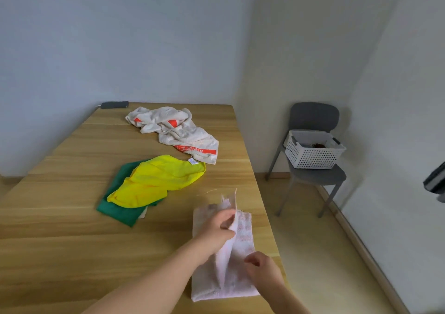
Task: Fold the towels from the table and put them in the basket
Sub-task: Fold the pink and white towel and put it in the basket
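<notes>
A pale pink towel (243, 239) lies partly folded near the right edge of the wooden table (60, 229). My left hand (216, 229) pinches its far raised edge, lifting a flap upright. My right hand (261, 269) pinches the near end of the same flap. A yellow towel (156, 181) lies crumpled on top of a green towel (118, 211) at mid-table. A white towel with orange print (175, 130) lies bunched at the far end. The white perforated basket (313, 156) sits on a grey chair (315, 176) to the right of the table, with something dark inside.
A dark flat object (114, 104) lies at the table's far corner against the wall. Walls close in behind and to the right. Bare floor separates the table from the chair. A dark object (435, 181) juts in at the right edge.
</notes>
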### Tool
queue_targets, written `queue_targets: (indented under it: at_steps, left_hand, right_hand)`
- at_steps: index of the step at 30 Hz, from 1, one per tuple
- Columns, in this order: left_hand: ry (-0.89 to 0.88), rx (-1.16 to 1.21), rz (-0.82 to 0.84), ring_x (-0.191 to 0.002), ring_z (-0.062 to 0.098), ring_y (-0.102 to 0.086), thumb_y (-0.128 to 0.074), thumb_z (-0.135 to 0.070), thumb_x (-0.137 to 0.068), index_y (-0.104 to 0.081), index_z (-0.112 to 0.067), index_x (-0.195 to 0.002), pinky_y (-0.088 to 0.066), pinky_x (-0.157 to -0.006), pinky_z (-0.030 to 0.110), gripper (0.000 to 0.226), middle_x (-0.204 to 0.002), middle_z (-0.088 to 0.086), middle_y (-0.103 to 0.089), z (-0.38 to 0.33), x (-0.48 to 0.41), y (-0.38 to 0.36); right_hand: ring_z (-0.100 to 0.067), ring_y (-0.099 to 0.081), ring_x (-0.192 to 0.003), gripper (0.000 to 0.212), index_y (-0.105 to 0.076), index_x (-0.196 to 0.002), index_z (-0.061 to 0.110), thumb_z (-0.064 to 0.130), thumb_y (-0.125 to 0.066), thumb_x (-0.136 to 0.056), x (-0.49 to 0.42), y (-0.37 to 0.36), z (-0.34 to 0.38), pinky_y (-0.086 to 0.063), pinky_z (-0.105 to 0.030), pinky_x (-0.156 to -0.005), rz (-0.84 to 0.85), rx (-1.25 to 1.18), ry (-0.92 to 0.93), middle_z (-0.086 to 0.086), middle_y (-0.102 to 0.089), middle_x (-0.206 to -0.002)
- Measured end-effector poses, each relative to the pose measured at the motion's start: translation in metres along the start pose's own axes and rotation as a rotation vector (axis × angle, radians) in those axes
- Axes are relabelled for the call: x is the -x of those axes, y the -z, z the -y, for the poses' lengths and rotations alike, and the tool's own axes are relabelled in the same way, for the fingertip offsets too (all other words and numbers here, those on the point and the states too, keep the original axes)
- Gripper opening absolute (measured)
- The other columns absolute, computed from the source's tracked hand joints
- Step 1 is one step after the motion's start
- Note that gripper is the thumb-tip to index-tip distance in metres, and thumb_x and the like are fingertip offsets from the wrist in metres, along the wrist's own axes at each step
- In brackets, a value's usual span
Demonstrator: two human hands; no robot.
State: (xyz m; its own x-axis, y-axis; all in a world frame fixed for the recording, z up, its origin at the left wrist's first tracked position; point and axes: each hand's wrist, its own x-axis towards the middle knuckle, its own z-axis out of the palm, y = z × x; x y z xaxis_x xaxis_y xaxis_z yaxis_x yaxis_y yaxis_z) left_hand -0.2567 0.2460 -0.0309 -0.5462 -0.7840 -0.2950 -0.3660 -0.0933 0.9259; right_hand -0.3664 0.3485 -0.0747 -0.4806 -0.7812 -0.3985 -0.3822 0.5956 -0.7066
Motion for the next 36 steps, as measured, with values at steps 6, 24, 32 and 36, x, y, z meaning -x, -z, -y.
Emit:
queue_targets:
  at_steps: [6,24,32,36]
  left_hand:
    - [0.022,-0.254,0.019,-0.081,0.008,-0.055,-0.044,-0.028,-0.097,-0.053,-0.037,-0.100,-0.043,-0.069,0.020,0.013,-0.113,0.001,-0.060,0.019,-0.009,-0.012]
    - [-0.131,-1.138,0.170,-0.123,0.019,-0.039,-0.050,-0.016,-0.090,-0.053,-0.017,-0.120,-0.038,-0.089,0.033,0.031,-0.128,0.000,-0.045,0.080,0.043,0.043]
    - [-0.188,-1.288,0.136,-0.120,0.018,-0.044,-0.058,-0.032,-0.083,-0.050,-0.023,-0.122,-0.034,-0.102,0.032,0.041,-0.127,-0.003,-0.049,0.096,0.066,0.062]
    - [-0.265,-1.338,0.115,-0.085,0.011,-0.064,-0.076,-0.025,-0.058,-0.065,-0.029,-0.088,-0.051,-0.079,0.024,0.033,-0.087,-0.011,-0.066,0.105,0.070,0.063]
  right_hand:
    - [-0.015,-0.051,-0.089,0.019,-0.051,-0.108,0.024,0.018,-0.047,-0.091,0.000,0.014,-0.015,-0.039,-0.019,-0.063,-0.119,-0.011,0.029,0.000,-0.058,-0.106]
    - [-0.010,-0.055,-0.069,0.026,-0.063,-0.051,0.031,0.032,-0.067,-0.026,-0.005,-0.035,-0.019,-0.031,-0.023,-0.078,-0.165,0.771,0.949,0.018,-0.058,-0.059]
    - [-0.009,-0.060,-0.052,0.038,-0.061,-0.052,0.030,0.042,-0.071,-0.017,-0.002,-0.042,-0.031,-0.050,-0.017,-0.045,-0.041,0.801,0.693,0.012,-0.059,-0.061]
    - [-0.017,-0.056,-0.047,0.022,-0.059,-0.046,0.022,0.015,-0.038,-0.049,0.001,-0.047,-0.030,-0.045,-0.022,-0.043,-0.162,0.853,0.780,0.005,-0.054,-0.053]
